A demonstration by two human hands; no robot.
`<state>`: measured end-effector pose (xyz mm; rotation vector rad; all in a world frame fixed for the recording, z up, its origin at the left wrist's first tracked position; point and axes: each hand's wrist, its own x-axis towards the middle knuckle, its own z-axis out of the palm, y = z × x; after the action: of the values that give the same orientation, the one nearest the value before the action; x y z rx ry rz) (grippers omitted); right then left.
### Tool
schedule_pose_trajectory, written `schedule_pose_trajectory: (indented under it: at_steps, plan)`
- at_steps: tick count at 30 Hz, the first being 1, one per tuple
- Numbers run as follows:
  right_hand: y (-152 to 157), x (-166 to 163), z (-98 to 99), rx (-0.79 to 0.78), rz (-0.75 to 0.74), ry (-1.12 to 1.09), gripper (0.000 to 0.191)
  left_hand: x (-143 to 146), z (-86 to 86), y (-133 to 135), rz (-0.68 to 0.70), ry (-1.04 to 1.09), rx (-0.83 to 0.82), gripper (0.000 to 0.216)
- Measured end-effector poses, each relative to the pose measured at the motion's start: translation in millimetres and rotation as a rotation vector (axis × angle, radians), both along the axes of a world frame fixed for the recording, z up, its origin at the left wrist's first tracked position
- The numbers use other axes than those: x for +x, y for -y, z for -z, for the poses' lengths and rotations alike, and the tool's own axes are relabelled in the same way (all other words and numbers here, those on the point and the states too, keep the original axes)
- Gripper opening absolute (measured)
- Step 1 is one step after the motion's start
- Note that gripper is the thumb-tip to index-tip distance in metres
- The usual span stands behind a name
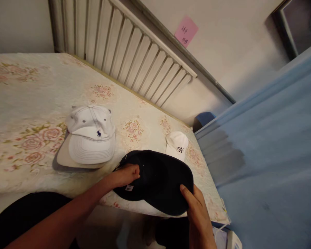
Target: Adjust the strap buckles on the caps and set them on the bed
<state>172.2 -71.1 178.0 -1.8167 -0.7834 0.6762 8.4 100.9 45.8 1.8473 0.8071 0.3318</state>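
Observation:
A black baseball cap is held up at the bed's front edge, its dark inside facing me and its brim pointing right. My right hand grips the brim's outer end, thumb on the near face. Inside the crown rests my left hand, closed into a fist; the fingertips are hidden. Below it a small white label shows on the lining. To the left, a white cap with a dark blue emblem sits on top of a beige cap. Behind the black cap lies another white cap with black letters, partly covered.
The caps lie on a bed with a floral cover. A white radiator runs along the wall, with a pink note above it. A blue curtain hangs on the right. A white device with a cable is at the lower right.

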Motion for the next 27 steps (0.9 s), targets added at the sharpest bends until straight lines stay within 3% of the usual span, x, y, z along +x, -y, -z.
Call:
schedule_pose_trajectory:
  at_steps: [8,10,13,18,22,27]
  plan:
    - [-1.6,2.5,3.2,0.006,-0.013,0.014,0.044,1.7,-9.4,-11.0,-0.316,0.03,0.011,0.041]
    - [-1.9,4.3,5.1,0.019,0.002,-0.011,0.045,3.4,-6.2,-11.2,-0.289,0.097,-0.034,0.038]
    - [-2.1,7.3,7.2,0.051,0.039,-0.05,0.049,4.7,-4.0,-6.3,-0.133,0.299,-0.241,0.031]
    - [-1.3,8.0,7.3,0.064,0.073,0.038,0.05,0.1,-16.6,3.6,0.13,0.497,-0.472,0.026]
    - [-3.0,1.5,3.5,0.003,0.03,0.299,0.043,-2.9,-30.0,6.6,0.123,0.637,-0.533,0.033]
    - [-7.8,-7.2,-2.0,0.039,-0.18,0.538,0.03,-5.9,-51.3,19.2,0.041,0.869,-0.701,0.046]
